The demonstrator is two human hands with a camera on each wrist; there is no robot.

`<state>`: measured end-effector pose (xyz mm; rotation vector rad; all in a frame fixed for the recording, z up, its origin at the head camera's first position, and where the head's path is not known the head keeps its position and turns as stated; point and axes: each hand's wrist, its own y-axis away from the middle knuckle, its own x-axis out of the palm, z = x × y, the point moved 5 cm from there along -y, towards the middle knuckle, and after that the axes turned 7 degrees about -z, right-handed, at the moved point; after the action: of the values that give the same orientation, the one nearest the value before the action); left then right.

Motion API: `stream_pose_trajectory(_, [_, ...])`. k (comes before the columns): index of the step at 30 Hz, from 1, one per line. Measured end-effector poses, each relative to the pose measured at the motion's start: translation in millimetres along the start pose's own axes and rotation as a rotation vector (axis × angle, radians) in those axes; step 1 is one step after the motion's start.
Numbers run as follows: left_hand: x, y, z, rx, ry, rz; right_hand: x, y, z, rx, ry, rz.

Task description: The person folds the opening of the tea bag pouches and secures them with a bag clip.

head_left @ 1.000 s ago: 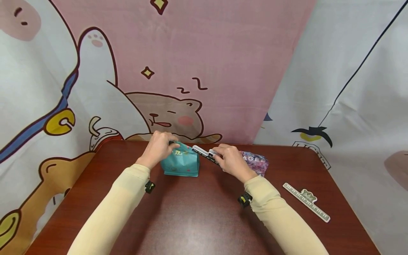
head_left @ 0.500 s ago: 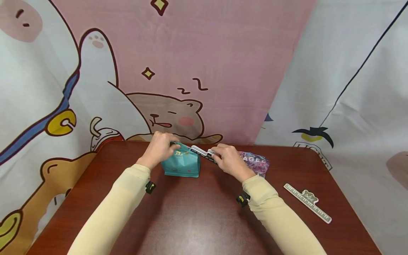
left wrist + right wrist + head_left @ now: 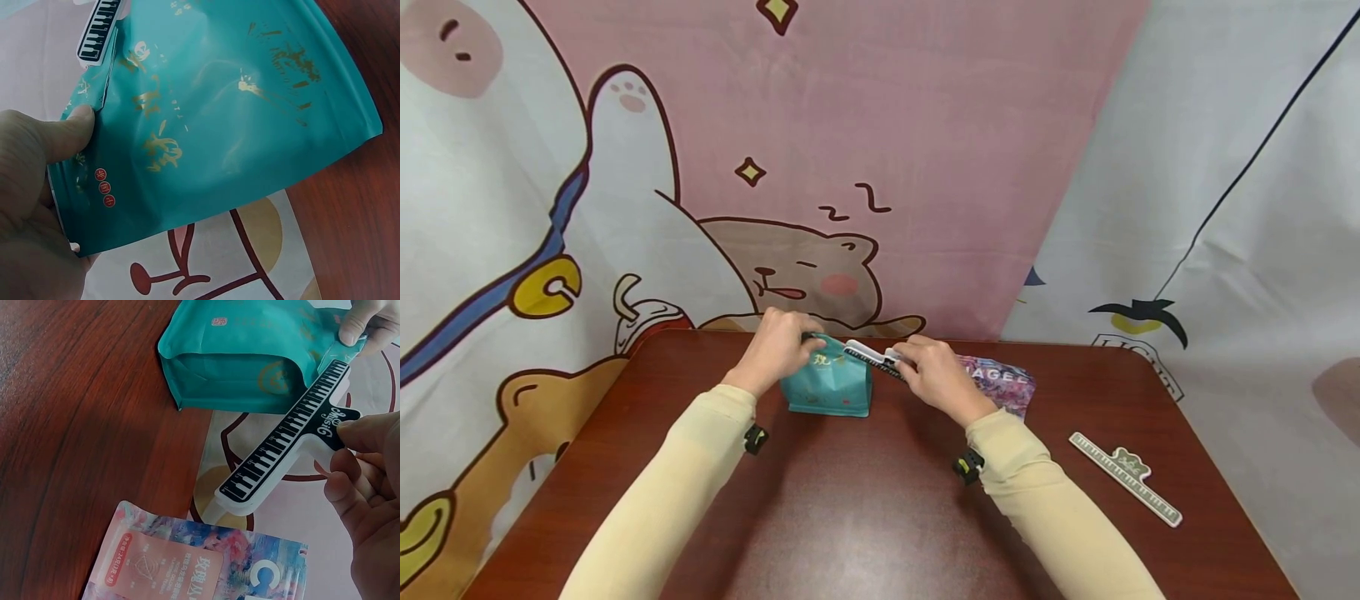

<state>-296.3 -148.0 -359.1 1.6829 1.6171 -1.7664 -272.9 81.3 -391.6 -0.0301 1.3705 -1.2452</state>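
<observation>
My left hand [image 3: 777, 348] pinches the folded top of a teal bag [image 3: 829, 388] that stands near the table's back edge. In the left wrist view, the thumb presses the fold of the bag [image 3: 206, 131], whose front carries gold lettering. A long bag clip [image 3: 284, 440] with a piano-key pattern and a black "Music" grip is held by my right hand [image 3: 375, 481], thumb on the grip and fingers beneath. The clip's far end is right at the bag's folded edge, close to my left fingertips; the rest slants away from the bag.
A pink and purple pouch [image 3: 1004, 385] lies behind and right of my right hand. Toward the table's right side lies a second long clip [image 3: 1126, 478], pale with a green-grey grip. A printed cloth [image 3: 955, 167] hangs behind the brown table [image 3: 857, 508].
The clip and my right hand have shifted slightly left, toward the top of the teal bag. My left hand keeps its pinch on the bag almost unmoved.
</observation>
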Motion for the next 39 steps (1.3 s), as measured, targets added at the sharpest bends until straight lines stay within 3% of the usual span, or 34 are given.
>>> stream_pose_trajectory(24, [-0.3, -1.0, -1.8, 0.006, -0.012, 0.005, 7, -5, 3, 0.032, -0.011, -0.027])
stream_pose_trajectory(39, [-1.1, 1.5, -2.1, -0.011, -0.027, 0.024, 9, -8, 7, 0.034, -0.006, 0.008])
